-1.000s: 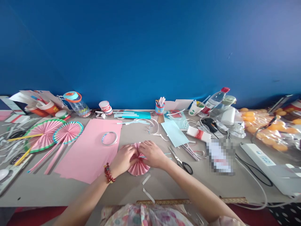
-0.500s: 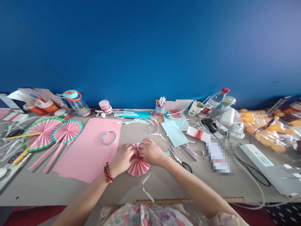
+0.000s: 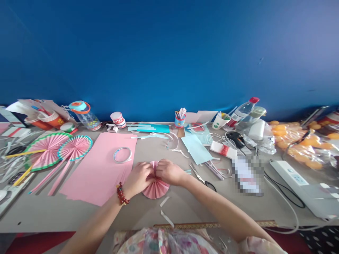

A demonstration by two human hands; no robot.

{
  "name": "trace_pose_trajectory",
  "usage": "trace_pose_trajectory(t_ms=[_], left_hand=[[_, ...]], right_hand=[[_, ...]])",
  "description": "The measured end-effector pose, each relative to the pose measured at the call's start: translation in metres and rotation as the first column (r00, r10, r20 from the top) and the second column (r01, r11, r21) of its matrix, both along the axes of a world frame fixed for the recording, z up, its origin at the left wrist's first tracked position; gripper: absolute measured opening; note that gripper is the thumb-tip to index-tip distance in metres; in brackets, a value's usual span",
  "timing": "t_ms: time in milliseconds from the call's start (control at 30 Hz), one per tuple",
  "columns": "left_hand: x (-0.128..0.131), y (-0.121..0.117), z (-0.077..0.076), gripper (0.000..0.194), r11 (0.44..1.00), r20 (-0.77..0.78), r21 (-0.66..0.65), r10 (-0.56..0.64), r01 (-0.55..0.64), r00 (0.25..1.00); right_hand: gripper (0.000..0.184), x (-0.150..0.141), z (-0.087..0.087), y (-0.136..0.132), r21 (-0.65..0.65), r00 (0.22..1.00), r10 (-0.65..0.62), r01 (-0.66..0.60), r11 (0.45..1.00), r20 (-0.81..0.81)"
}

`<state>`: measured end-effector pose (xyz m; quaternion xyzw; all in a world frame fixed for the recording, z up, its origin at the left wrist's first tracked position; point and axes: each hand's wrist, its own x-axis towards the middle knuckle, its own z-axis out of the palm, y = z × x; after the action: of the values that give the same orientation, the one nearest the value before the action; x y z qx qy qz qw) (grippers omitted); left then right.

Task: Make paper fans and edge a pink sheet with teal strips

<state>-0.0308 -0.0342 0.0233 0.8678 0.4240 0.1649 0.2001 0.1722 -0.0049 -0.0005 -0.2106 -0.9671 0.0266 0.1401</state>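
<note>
Pretty bright, soft light. Left of the pleated pink disc (image 3: pixel 156 191), paper handles (image 3: pixel 59 178) cast faint shadows; to its right the blue wall (image 3: pixel 169 60) looks washed-out, plastic bag (image 3: pixel 308 150) shines, one patch (image 3: pixel 247 175) is pixelated. Edges kinda stretched.

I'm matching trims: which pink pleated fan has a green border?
The leftmost, larger fan, with yellow sticks. The smaller fan beside it has blue edging; the third fan, in the hands, shows no contrasting trim.

A craft workspace, shown by pleated pink paper (image 3: pixel 156 191), scissors (image 3: pixel 199 176) and paper strips (image 3: pixel 167 218) on the table (image 3: pixel 39 211)
</note>
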Motion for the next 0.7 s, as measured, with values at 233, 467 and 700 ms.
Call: trace_pose_trajectory(t_ms=[233, 467, 700], left_hand=[[0.0, 0.0, 0.002, 0.008, 1.0, 0.011, -0.011, -0.014, 0.015, 1.0], [0.002, 0.0, 0.004, 0.006, 1.0, 0.015, -0.003, -0.021, 0.021, 1.0], [-0.002, -0.001, 0.003, 0.006, 0.999, 0.02, -0.031, -0.027, 0.028, 0.999]], right_hand=[[0.019, 0.002, 0.003, 0.001, -0.027, 1.0, -0.021, 0.021, 0.999, 0.011], [0.022, 0.003, 0.003, -0.001, -0.075, 0.999, -0.038, 0.04, 0.996, 0.038], [0.019, 0.03, 0.027, -0.012, -0.251, 0.944, -0.212, 0.148, 0.957, -0.251]])
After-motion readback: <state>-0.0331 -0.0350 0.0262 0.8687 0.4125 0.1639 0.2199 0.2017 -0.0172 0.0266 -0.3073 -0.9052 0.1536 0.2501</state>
